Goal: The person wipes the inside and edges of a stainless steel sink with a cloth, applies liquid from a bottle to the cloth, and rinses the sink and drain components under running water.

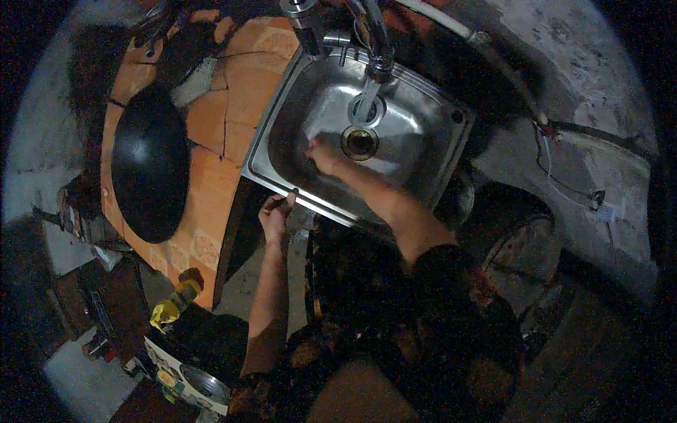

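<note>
A stainless steel sink (436, 144) lies in front of me, with water running from the chrome faucet (381, 65) into it. My right hand (323, 156) is inside the basin, left of the dark drain (360, 143), close to the basin's left wall. Its fingers are curled closed, and what they hold, if anything, does not show. At the sink's front rim is my left hand (276, 211), its fingers pinched together. A small dark spot shows by its fingertips, too dim to name.
Left of the sink, an orange tiled counter (208, 211) carries a large black round pan-like object (150, 166). A yellow-labelled bottle (176, 302) stands near the counter's front corner. A pale pipe (511, 84) runs along the wall at the right.
</note>
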A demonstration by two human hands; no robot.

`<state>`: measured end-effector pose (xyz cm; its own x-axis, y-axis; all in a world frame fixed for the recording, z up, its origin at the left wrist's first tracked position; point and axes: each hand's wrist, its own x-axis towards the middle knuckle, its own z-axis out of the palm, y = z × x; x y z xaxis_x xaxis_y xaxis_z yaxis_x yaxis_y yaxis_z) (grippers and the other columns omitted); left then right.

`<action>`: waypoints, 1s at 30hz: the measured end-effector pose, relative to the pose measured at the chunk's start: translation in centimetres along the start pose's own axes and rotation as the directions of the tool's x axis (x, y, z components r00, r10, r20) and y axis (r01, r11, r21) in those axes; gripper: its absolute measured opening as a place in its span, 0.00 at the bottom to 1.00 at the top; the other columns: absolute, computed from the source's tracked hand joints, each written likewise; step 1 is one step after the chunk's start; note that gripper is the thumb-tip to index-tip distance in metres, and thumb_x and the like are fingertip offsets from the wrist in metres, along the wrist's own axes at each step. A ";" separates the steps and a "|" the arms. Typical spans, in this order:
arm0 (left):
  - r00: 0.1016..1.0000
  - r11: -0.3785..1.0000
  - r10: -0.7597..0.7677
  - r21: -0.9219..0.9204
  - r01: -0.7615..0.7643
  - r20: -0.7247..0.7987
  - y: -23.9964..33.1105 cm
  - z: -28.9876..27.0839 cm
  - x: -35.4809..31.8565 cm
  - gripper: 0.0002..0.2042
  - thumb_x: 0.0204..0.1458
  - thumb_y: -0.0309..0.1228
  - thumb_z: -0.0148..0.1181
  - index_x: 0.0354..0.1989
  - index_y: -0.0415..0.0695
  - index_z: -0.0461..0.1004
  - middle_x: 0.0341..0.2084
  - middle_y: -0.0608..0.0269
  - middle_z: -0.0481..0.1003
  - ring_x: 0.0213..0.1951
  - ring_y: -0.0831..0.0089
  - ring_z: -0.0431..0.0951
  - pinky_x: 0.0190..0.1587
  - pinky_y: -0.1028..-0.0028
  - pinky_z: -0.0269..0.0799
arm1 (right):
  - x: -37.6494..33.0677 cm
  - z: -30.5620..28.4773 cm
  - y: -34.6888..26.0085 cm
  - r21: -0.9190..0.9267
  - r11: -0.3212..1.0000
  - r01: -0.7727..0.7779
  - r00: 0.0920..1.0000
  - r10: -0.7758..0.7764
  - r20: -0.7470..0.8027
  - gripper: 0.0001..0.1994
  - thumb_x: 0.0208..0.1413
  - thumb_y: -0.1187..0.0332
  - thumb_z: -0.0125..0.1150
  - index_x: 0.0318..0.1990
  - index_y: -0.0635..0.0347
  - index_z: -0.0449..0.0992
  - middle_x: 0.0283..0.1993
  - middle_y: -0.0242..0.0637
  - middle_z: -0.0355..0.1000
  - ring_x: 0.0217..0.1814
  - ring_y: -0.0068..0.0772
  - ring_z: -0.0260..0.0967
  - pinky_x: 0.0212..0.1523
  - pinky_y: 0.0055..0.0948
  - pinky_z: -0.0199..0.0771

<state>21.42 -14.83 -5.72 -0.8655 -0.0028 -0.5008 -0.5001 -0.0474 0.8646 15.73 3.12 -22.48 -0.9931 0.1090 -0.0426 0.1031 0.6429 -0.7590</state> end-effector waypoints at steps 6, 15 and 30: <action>1.000 0.997 0.001 -0.075 -0.001 -0.003 -0.9 -0.5 0.5 0.12 0.35 0.24 0.68 0.21 0.42 0.67 0.22 0.69 0.69 0.26 0.79 0.66 0.32 0.78 0.64 | -10.2 -8.3 4.5 -0.350 0.932 0.098 0.814 0.127 0.567 0.07 0.41 0.72 0.53 0.29 0.63 0.72 0.33 0.49 0.68 0.39 0.50 0.67 0.40 0.38 0.67; 1.000 0.996 -0.016 -0.091 0.017 0.010 -0.9 -0.3 0.7 0.12 0.35 0.23 0.68 0.23 0.41 0.67 0.22 0.68 0.70 0.27 0.78 0.68 0.33 0.78 0.65 | -6.2 -16.2 13.0 -0.603 0.638 -0.478 0.839 0.536 -0.099 0.18 0.37 0.60 0.60 0.35 0.62 0.75 0.37 0.42 0.71 0.45 0.48 0.67 0.44 0.36 0.69; 1.000 1.000 -0.016 -0.017 0.016 -0.021 -0.2 0.7 0.5 0.11 0.37 0.22 0.66 0.22 0.43 0.67 0.22 0.70 0.69 0.26 0.79 0.67 0.32 0.79 0.64 | -8.4 -13.5 7.9 -0.838 0.506 -0.205 0.954 0.295 -0.056 0.19 0.36 0.63 0.61 0.35 0.68 0.71 0.37 0.51 0.67 0.45 0.47 0.63 0.44 0.41 0.64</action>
<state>21.06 -14.10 -6.07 -0.8565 -0.0225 -0.5157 -0.5135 -0.0641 0.8557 25.65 17.51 -19.39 -0.9140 0.3356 -0.2281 0.3024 0.9381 0.1687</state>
